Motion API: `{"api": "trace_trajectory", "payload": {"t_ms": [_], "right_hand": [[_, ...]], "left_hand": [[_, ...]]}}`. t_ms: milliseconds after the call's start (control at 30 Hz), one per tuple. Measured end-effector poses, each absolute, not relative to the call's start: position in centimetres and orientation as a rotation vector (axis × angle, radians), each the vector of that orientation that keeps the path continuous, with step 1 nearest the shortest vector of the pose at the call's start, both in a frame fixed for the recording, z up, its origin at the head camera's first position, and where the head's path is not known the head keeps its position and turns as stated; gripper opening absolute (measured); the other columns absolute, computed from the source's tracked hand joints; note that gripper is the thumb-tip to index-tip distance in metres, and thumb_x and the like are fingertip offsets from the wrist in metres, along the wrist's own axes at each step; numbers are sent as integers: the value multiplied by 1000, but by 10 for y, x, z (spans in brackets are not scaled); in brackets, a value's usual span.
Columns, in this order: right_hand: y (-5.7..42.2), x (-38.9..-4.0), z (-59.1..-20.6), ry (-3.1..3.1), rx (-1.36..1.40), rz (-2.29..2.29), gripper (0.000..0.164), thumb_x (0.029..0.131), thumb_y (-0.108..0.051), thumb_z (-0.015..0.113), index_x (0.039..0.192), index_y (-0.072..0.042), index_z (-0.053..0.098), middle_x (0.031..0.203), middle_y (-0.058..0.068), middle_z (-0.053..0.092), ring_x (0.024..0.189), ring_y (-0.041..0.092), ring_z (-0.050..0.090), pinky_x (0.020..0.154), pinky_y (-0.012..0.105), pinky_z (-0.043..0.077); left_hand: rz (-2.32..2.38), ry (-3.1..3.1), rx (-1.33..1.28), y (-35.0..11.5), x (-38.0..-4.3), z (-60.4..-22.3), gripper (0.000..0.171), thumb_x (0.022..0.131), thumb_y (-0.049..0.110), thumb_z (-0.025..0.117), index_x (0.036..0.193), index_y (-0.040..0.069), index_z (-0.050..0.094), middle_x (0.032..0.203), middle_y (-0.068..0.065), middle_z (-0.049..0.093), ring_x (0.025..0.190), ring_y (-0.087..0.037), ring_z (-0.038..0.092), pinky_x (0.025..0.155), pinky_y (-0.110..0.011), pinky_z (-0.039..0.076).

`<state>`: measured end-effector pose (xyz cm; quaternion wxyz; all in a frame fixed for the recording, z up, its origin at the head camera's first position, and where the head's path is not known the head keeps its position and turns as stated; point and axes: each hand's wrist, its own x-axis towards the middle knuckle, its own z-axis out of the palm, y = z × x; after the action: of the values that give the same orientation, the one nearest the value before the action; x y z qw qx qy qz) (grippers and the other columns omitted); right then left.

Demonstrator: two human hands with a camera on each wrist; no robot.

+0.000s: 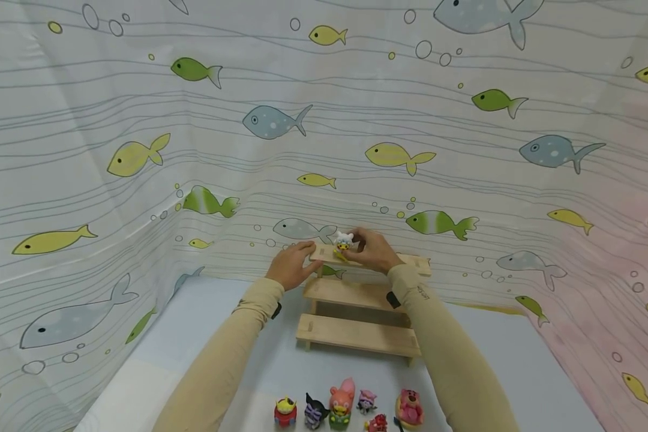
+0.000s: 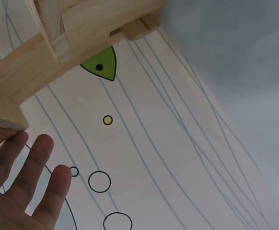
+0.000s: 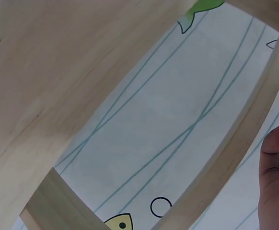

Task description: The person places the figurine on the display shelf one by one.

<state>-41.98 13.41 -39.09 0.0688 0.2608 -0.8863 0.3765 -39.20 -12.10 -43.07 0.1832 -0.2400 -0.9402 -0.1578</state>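
Nearest, at the front of the pale tabletop, are six toy figures: one red and yellow, one black and purple, one coral with a pink tail, one small pink and grey, one small red and one pink bear. Two beige sleeves reach past them, with two small black devices, one at each wrist. Behind the figures stands one wooden stand with three boards, rising in steps toward the back. Both hands are at the highest board: the left hand holds its left end between thumb and fingers, and the right hand pinches a seventh figure, white-hooded with a yellow face, at that board, left of its middle; whether its base touches the wood, I cannot tell. Farthest is a white wall sheet printed with yellow, green and blue-grey fish.
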Motion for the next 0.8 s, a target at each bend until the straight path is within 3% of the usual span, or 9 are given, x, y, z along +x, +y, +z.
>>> {"api": "trace_trajectory", "payload": {"t_ms": [600, 800], "right_hand": [[134, -419, -396, -2687, 765, 1223, 45, 90, -22, 77, 131, -10, 62, 120, 8, 65, 96, 25, 60, 71, 32, 51], [135, -418, -398, -2689, 756, 1225, 51, 91, -27, 78, 137, -14, 59, 127, 10, 64, 102, 24, 62, 82, 39, 54]], "left_hand": [[-454, -2676, -661, -121, -393, -433, 59, 102, 46, 59, 145, 4, 56, 151, -11, 50, 132, -33, 54, 105, -53, 47], [-456, -2676, -660, -121, -393, -433, 59, 102, 46, 59, 144, 4, 56, 151, -11, 51, 132, -33, 54, 105, -53, 47]]}}
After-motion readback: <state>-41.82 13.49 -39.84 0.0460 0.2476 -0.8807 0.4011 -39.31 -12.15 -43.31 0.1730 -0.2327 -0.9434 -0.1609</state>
